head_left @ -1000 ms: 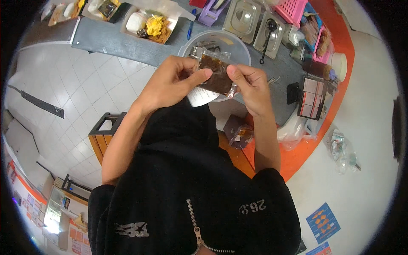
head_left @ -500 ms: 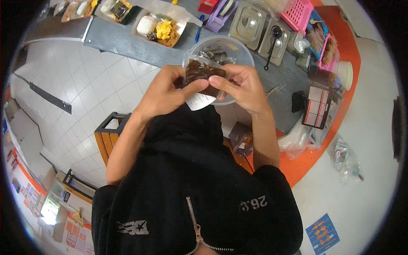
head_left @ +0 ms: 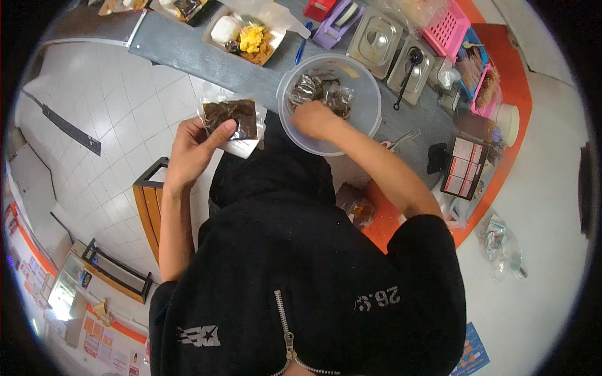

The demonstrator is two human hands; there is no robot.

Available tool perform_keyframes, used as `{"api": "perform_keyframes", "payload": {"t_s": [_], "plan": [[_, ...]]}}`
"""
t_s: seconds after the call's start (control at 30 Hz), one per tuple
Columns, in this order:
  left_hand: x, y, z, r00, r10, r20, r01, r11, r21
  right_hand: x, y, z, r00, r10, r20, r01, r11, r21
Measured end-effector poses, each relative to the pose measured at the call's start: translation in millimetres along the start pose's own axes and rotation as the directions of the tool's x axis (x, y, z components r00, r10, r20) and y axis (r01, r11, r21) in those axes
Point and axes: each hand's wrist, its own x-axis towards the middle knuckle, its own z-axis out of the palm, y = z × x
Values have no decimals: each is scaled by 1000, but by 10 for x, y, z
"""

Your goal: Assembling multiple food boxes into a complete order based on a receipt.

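Well, nearest the worker's black zip-up top, just left of the round, translucent plastic tub (head_left: 371, 119), I see the left hand (head_left: 191, 150) holding up a flat, square clear-film packet of something dark brown (head_left: 241, 119). Its thumb presses on the packet's face, the other fingers are behind, and a white paper piece (head_left: 241, 149) shows below the packet's lower edge. That packet is well clear of the tub.

The right hand (head_left: 318, 120) is over the tub's near left part, fingers curled downward; from where I stand I can't tell whether they have closed on anything. Just past its knuckles, inside the tub, lie more shiny film packets with dark contents (head_left: 338, 100).

To my eye, the step in hand is keeping one packet aside while reaching in among the others. The next move seems to call for a narrow pinch on a single packet, its slick neighbours left behind, and a lift clear of the tub's rim.

Farther off, beyond the tub and to its left, are a blue pen (head_left: 301, 51) and an open paper food box (head_left: 282, 15) with white rice (head_left: 226, 29) and yellow egg (head_left: 253, 39). Beyond the tub to its right sit two steel lids (head_left: 376, 41), the nearer bearing a black ladle (head_left: 404, 78).
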Motion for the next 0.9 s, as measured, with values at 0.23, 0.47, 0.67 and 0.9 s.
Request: {"api": "perform_keyframes", "payload": {"t_s": [0.23,0.47,0.67,0.9], "plan": [[-201,-76,-35,1000,4,-22,-4,999,-33,178,210,238,983,-185,11,183,960,-212],[-172,-5,-19,999,14,-42,-18,996,-88,-658,301,-502,923,4,-385,20,998,58],[46,197,134,997,26,71,-23,999,-46,-1088,487,-280,806,387,-448,411,178,894],[361,351,413,961,67,267,-101,988,115,-1432,179,-178,714,661,-230,477,-218,851]]}}
